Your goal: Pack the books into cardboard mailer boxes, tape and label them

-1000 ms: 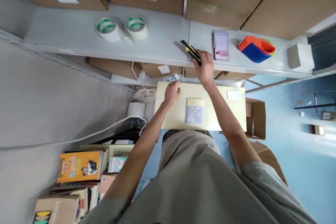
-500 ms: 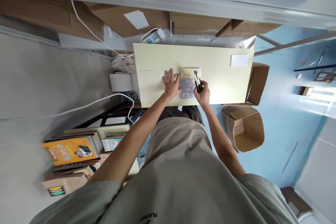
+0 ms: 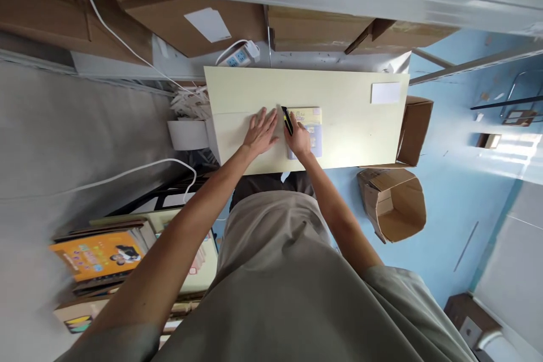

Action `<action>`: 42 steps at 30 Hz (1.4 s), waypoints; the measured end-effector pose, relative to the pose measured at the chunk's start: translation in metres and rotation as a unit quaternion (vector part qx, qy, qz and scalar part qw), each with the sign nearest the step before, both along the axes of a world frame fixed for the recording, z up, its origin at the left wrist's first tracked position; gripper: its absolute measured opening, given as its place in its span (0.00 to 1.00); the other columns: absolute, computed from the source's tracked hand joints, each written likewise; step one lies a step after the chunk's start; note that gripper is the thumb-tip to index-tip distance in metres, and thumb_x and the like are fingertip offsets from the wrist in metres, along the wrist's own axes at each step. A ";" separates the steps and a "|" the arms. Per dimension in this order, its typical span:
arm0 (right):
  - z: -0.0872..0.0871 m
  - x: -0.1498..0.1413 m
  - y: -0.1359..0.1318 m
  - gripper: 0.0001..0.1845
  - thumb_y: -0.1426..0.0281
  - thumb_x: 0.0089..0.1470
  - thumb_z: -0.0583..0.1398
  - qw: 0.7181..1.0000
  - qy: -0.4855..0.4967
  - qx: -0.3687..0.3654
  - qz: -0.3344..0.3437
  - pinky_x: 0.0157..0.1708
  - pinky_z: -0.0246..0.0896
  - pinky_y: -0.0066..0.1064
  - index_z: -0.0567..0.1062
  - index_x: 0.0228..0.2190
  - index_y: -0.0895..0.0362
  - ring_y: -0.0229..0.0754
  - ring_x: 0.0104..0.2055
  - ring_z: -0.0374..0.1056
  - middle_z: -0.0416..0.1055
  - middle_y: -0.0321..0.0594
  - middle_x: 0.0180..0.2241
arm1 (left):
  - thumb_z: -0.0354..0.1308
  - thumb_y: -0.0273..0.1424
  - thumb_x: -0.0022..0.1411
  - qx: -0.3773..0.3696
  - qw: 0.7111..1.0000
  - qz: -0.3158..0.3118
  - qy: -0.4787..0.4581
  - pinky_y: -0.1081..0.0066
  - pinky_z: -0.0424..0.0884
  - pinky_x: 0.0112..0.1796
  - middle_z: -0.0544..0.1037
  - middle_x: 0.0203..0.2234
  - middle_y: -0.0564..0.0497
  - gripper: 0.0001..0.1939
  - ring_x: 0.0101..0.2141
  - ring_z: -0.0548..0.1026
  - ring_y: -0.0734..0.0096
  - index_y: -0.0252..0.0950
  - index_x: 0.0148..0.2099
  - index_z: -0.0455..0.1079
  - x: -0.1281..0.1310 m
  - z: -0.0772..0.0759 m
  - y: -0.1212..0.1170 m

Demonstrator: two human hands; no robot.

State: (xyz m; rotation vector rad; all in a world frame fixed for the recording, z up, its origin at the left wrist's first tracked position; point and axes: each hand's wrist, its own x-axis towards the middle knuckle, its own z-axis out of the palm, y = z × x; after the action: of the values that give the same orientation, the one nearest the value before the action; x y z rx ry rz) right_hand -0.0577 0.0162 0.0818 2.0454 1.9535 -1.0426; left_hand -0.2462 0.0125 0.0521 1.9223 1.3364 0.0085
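A book point(image 3: 314, 134) with a yellow and blue-purple cover lies flat near the middle of the pale table point(image 3: 352, 130). My right hand point(image 3: 298, 138) is closed around a black and yellow utility knife point(image 3: 287, 120) over the book's left part. The knife's tip points away from me, by the book's far left corner. My left hand point(image 3: 260, 132) rests on the tabletop left of the book, fingers spread, holding nothing. Whether the blade touches the book I cannot tell.
A white card point(image 3: 386, 93) lies at the table's far right. Open cardboard boxes point(image 3: 401, 206) stand to the right. A white bin point(image 3: 189, 134) with paper scraps is at the left, and stacked books point(image 3: 102, 254) are lower left. A power strip point(image 3: 238, 57) sits behind the table.
My right hand has carried the utility knife leftward across the book to its left side. My left hand has slid left, away from the book. The view has shifted slightly.
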 end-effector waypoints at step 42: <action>-0.032 -0.021 -0.014 0.43 0.52 0.84 0.48 0.999 -0.046 -0.001 -0.007 0.61 0.74 0.59 0.43 0.88 0.53 0.69 0.62 0.79 0.74 0.67 0.66 | 0.60 0.58 0.76 -0.006 1.000 0.013 -0.026 0.28 0.32 0.81 0.51 0.88 0.40 0.53 0.86 0.36 0.25 0.41 0.91 0.50 0.011 -0.020 0.010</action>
State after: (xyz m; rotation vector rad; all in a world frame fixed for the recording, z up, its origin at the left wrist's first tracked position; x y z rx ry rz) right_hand -0.0785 0.0025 0.0500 2.0710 1.8949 -0.9353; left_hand -0.2349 0.0228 0.0325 1.8811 1.3241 0.0639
